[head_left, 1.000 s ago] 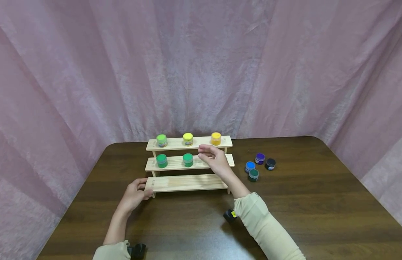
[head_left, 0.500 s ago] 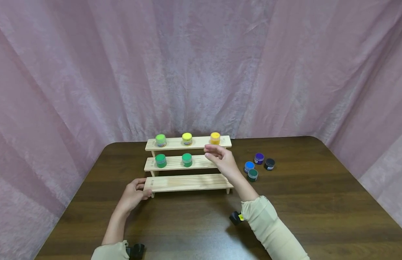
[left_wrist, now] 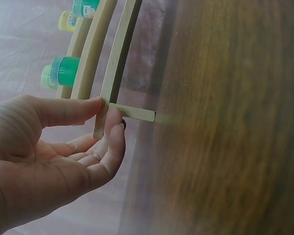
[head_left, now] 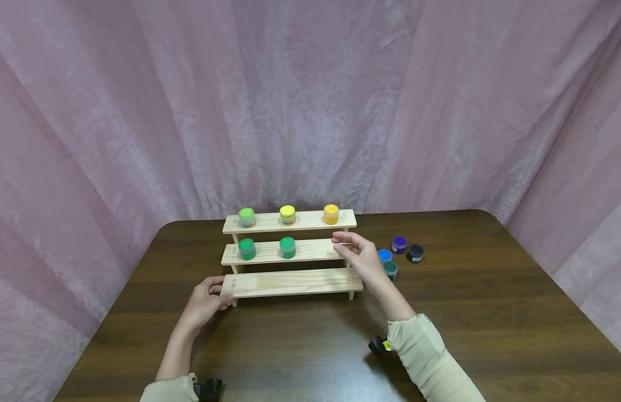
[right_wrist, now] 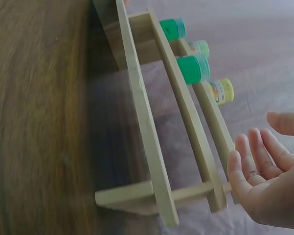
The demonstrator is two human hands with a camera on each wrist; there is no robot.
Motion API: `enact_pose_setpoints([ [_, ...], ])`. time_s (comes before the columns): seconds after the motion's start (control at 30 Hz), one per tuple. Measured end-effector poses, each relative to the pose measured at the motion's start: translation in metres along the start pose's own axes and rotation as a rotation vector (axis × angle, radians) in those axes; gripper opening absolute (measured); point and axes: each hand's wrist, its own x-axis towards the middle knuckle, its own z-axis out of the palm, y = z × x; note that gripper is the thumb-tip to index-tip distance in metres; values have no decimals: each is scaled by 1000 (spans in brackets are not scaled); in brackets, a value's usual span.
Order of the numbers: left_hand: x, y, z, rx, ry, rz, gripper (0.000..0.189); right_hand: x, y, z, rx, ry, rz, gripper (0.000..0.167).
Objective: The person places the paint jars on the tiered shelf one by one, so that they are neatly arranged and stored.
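A three-step wooden display rack (head_left: pixel 292 283) stands on the table. My left hand (head_left: pixel 202 304) holds the left end of its lowest board; in the left wrist view the thumb lies on top and a fingertip beneath. On the top step sit light green (head_left: pixel 247 218), yellow (head_left: pixel 287 216) and orange (head_left: pixel 331 215) paint jars. Two green paint jars (head_left: pixel 247 250) stand on the middle step, at the left and centre. My right hand (head_left: pixel 363 258) hovers at the middle step's right end, fingers relaxed, with nothing in it, as the right wrist view (right_wrist: pixel 269 176) confirms.
To the right of the rack, blue (head_left: pixel 385 255), purple (head_left: pixel 399 244), black (head_left: pixel 415 254) and dark green (head_left: pixel 390 270) jars stand close together on the brown wooden table (head_left: pixel 491 290). A pink curtain (head_left: pixel 310 111) hangs behind the table's back edge.
My right hand has moved right and slightly down, from over the middle step toward the loose jars, and now overlaps the blue one's edge. The left hand keeps its hold on the rack.
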Motion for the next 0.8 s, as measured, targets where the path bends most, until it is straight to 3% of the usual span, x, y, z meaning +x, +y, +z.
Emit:
enact_pose_setpoints([
  [0.8,1,-1,1,11,5,3,55,-14,18,-42,-14,109,26,37],
])
